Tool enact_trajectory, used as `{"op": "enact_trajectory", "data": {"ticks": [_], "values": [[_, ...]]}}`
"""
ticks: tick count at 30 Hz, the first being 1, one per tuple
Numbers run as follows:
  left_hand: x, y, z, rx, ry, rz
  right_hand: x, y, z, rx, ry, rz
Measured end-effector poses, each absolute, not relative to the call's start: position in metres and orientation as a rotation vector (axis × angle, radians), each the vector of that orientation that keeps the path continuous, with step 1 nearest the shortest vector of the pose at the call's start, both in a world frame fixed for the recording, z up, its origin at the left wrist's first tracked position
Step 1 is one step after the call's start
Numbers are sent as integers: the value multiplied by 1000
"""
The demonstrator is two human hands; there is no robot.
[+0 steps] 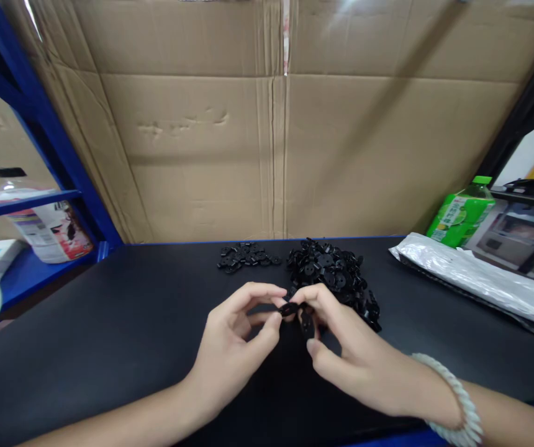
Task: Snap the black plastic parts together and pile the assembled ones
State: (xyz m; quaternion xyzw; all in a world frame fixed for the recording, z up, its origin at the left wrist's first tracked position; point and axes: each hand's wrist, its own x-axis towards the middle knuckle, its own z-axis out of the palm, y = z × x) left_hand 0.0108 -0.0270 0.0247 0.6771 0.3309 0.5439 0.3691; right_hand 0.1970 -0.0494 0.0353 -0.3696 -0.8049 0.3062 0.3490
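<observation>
While the 2 bare hands meet above the black, matte tabletop (108, 323), the relation that matters lies in the narrow gap between their fingertips. The left hand (236, 341) has its thumb and forefinger nearly closed on a small, black, flat, rounded piece (288, 309), whose long axis runs roughly left to right, towards the opposite fingers. The right hand (360, 357), wearing a pale, twisted bracelet (456, 397), holds a small, black, elongated piece (307, 324) between a thumb and fingers spread by about the length of that piece; its long axis points away from the wearer, roughly crosswise to the first. The 2 pieces lie side by side; whether they touch cannot be told. The larger heap of glossy black pieces (332, 273) lies just beyond the right hand, the nearer of the 2; the smaller, looser heap of black pieces (244, 256) lies beyond the left hand, well apart from it. At right, a green-capped plastic bottle (462, 211) bears a green label with a citrus-slice picture and pale vertical characters, too blurred to read. At left, a black-capped clear bottle (53, 223) carries red and white print, likewise illegible.
</observation>
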Motion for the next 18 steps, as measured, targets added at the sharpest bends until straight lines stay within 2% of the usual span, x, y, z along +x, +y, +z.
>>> {"op": "enact_trajectory", "data": {"ticks": [4, 7, 12, 18], "values": [[-3, 3, 21, 1970, 1085, 1257, 208, -34, 31, -1147, -2171, 35], [-23, 37, 17, 2474, 1513, 854, 209, -29, 26, -1212, -2204, -166], [-40, 61, 8, 2588, 1748, 698, 203, -41, 22, -1037, -2254, 90], [-36, 52, 7, 2667, 1704, 611, 194, -57, 20, -861, -2234, 387]]}}
